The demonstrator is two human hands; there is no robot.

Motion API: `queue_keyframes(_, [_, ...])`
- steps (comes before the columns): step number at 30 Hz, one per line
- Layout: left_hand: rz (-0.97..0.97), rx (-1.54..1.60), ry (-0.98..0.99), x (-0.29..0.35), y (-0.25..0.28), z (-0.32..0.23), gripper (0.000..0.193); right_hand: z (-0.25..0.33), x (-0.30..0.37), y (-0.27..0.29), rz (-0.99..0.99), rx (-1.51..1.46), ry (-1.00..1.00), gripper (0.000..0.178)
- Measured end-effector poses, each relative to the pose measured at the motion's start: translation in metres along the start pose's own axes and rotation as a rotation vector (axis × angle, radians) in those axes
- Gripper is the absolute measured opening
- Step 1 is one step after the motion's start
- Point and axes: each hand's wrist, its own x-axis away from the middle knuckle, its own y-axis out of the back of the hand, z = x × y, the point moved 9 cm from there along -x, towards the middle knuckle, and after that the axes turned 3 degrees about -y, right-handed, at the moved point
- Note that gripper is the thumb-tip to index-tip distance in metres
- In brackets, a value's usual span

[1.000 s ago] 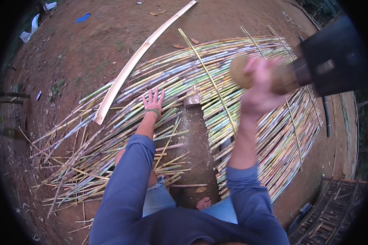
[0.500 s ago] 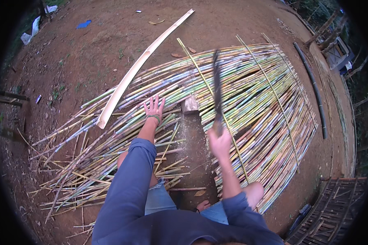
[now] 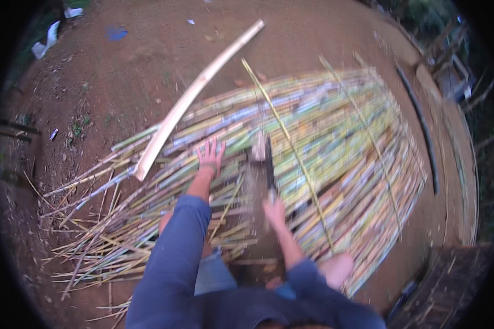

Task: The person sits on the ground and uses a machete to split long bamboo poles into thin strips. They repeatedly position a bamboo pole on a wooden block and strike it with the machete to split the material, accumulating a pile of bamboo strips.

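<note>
My left hand [image 3: 210, 156] lies with fingers spread on several long cane-like stalks [image 3: 173, 164], which fan out loosely to the left. In my right hand [image 3: 274, 211] is the handle of a machete with a long dark blade [image 3: 270, 167]. Its blade points away from me, down beside a wooden block [image 3: 259, 149] in the gap between the stalks. Motion blurs the scene, and I cannot tell whether the edge touches a stalk. To the right, more stalks form a wide mat [image 3: 340, 148] with a thin crosswise pole [image 3: 293, 140] over it.
A split length of bamboo [image 3: 197, 88] lies at an angle across the far left stalks. Beyond the mat on the right runs a dark pole [image 3: 422, 126]. A slatted wooden rack [image 3: 450, 279] stands at the lower right. Bare brown earth [image 3: 121, 71] surrounds everything.
My right hand and the machete have swung down and to the left, from above the mat to the wooden block. My left hand stays spread on the stalks. The whole view has shifted slightly.
</note>
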Motion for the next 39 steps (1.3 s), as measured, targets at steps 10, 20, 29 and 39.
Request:
queue_keyframes(10, [-0.020,-0.012,0.010,-0.001,-0.005,0.007,0.106,0.298,0.056,0.221,-0.350,-0.490,0.761,0.015])
queue_keyframes(20, [0.002,0.067,-0.080,-0.017,0.006,-0.034,0.112,0.019,-0.082,0.016,-0.138,0.295,0.177,0.057])
queue_keyframes(29, [0.068,0.017,-0.011,-0.004,-0.015,-0.003,0.131,0.171,0.006,0.126,-0.090,-0.188,0.215,0.017])
queue_keyframes(39, [0.075,-0.011,-0.078,-0.010,-0.010,-0.028,0.134,0.125,-0.095,0.064,-0.521,0.191,0.290,0.049])
